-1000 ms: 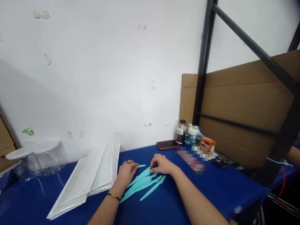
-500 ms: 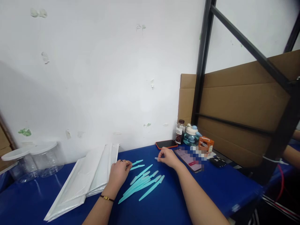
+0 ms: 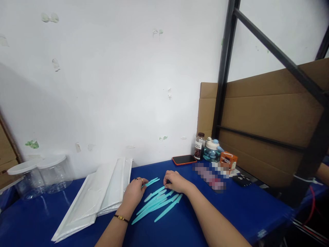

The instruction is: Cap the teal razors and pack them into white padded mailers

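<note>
A loose pile of teal eyebrow razors lies on the blue table, several with pale covers over their blade ends. My left hand, left of the pile, is closed around the ends of a few teal razors that point away to the right. At the pile's far end, my right hand has its fingers pinched at the tip of one razor. Whether a small clear piece is also between those fingertips is hidden.
White padded envelopes are stacked at left, beside clear jars with white lids. Behind my right hand lie an orange-edged phone, a brown-capped bottle, a blue water bottle and an orange box. A black metal frame rises at right.
My right hand has moved left and nearer, to the far end of the pile. The small clear piece it pinched is out of sight. The razors in my left hand have drawn closer together.
</note>
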`<state>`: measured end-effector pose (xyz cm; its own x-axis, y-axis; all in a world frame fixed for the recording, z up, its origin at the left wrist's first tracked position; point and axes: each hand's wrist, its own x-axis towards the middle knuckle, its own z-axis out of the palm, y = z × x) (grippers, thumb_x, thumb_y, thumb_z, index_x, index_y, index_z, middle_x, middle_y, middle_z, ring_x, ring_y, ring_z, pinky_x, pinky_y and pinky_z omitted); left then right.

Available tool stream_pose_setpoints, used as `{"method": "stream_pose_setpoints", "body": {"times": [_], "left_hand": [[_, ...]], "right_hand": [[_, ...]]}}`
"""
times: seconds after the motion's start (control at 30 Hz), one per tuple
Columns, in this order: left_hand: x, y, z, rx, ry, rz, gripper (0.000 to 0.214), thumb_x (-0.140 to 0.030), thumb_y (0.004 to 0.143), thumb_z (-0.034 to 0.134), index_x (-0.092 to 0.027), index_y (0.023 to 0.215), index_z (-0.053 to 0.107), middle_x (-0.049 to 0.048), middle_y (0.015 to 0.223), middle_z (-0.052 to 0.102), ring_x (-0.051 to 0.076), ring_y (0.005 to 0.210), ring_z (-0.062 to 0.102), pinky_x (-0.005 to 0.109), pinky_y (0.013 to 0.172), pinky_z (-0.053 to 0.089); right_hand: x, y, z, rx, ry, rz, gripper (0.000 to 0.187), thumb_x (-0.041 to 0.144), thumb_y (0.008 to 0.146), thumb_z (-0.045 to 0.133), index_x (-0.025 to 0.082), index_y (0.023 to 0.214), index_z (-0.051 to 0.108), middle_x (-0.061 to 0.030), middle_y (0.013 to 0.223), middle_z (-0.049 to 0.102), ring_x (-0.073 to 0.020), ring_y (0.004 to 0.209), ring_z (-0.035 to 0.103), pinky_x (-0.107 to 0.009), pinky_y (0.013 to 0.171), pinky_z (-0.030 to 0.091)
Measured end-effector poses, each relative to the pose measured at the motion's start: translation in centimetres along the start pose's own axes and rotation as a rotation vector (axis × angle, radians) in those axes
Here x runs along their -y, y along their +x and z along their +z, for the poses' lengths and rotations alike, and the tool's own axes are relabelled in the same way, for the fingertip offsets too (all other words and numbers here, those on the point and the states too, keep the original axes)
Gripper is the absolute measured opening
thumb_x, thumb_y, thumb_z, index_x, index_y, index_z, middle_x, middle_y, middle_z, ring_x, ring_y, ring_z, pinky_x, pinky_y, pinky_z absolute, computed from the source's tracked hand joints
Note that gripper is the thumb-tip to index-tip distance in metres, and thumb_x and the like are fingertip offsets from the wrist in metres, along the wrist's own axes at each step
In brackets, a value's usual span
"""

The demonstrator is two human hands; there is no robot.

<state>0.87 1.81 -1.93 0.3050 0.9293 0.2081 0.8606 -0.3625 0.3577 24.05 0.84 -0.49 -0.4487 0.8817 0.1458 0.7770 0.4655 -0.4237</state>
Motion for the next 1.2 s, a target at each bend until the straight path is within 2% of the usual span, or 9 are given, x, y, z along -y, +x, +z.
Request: {"method": "stream_pose_setpoints", "body": {"times": [0.17,0.27,0.33,0.5,0.7,0.87,0.93,1.07,1.2], "left_hand": [[0.3,0.4,0.5,-0.033,-0.084,0.065,0.03,-0.016,0.079,0.047,-0.023,0.102,0.066,0.0031,0.105,0.066,0.018,0.101,0.056,0.03,0.092,0.04],[0.1,0.6,0.1,-0.193,-0.215,0.02,0.032,-0.022,0.084,0.041,-0.019,0.106,0.064,0.0075,0.107,0.063,0.019,0.102,0.056,0.033,0.094,0.04],[-0.5,0.6,-0.2,-0.239,-0.404,-0.032,0.034,-0.028,0.085,0.041,-0.016,0.108,0.062,0.0094,0.107,0.062,0.019,0.098,0.057,0.033,0.09,0.043],[-3.2,-0.2,-0.5,-0.078,-0.895,-0.025,0.049,-0.048,0.076,0.055,-0.016,0.114,0.057,0.0074,0.101,0.065,0.017,0.084,0.06,0.03,0.077,0.047],[-4.9,-0.7,-1.4,-0.092,-0.939,0.035,0.04,-0.054,0.082,0.045,-0.017,0.084,0.058,0.0011,0.078,0.062,0.014,0.075,0.055,0.026,0.073,0.046],[-5.1,-0.6,-1.4,-0.048,-0.975,0.125,0.035,-0.05,0.083,0.047,-0.018,0.095,0.057,0.003,0.09,0.063,0.015,0.086,0.057,0.026,0.08,0.044],[-4.9,-0.5,-1.1,-0.08,-0.976,0.099,0.035,-0.049,0.082,0.048,-0.018,0.093,0.057,0.0029,0.088,0.063,0.015,0.084,0.056,0.025,0.078,0.044],[-5.1,-0.6,-1.0,-0.04,-0.836,0.07,0.033,-0.049,0.079,0.051,-0.017,0.083,0.058,0.0001,0.073,0.06,0.013,0.07,0.053,0.023,0.066,0.041],[-5.9,-1.0,-1.4,0.066,-0.639,0.107,0.031,-0.045,0.081,0.047,-0.017,0.079,0.059,-0.0019,0.066,0.058,0.012,0.062,0.049,0.022,0.06,0.037]], "right_hand": [[-0.3,-0.6,-0.9,0.049,0.027,-0.017,0.005,0.014,0.072,0.063,0.019,0.072,0.063,-0.0012,0.088,0.055,-0.0171,0.086,0.052,-0.038,0.09,0.033],[-1.0,-0.9,-1.1,-0.061,0.202,-0.018,0.002,0.016,0.074,0.06,0.018,0.074,0.061,-0.0009,0.084,0.054,-0.0128,0.074,0.051,-0.027,0.075,0.04],[-1.0,-0.7,-0.9,-0.172,0.389,0.03,0.004,0.02,0.079,0.056,0.018,0.078,0.058,0.0004,0.077,0.053,-0.0109,0.064,0.049,-0.023,0.061,0.04],[1.4,0.5,1.0,-0.268,0.774,0.058,0.013,0.03,0.08,0.056,0.018,0.078,0.051,0.0057,0.059,0.048,-0.0082,0.049,0.046,-0.02,0.048,0.037],[4.0,0.7,1.5,-0.237,0.935,-0.018,0.027,0.041,0.071,0.068,0.017,0.075,0.054,0.0057,0.054,0.052,-0.0094,0.047,0.052,-0.02,0.047,0.038],[4.3,0.6,1.3,-0.283,1.02,0.034,0.035,0.047,0.067,0.07,0.017,0.073,0.053,0.0053,0.05,0.052,-0.0101,0.044,0.05,-0.022,0.046,0.038],[4.5,0.6,1.2,-0.335,0.998,0.028,0.035,0.047,0.066,0.071,0.017,0.077,0.055,0.0027,0.057,0.057,-0.0114,0.049,0.053,-0.023,0.049,0.041],[4.9,0.4,0.4,-0.588,0.907,-0.017,0.038,0.049,0.078,0.06,0.021,0.103,0.061,-0.0065,0.102,0.062,-0.0175,0.087,0.058,-0.029,0.076,0.046],[4.8,0.6,0.0,-0.682,0.935,-0.009,0.034,0.049,0.085,0.05,0.022,0.092,0.07,-0.0057,0.113,0.058,-0.02,0.109,0.051,-0.032,0.095,0.039]]}}
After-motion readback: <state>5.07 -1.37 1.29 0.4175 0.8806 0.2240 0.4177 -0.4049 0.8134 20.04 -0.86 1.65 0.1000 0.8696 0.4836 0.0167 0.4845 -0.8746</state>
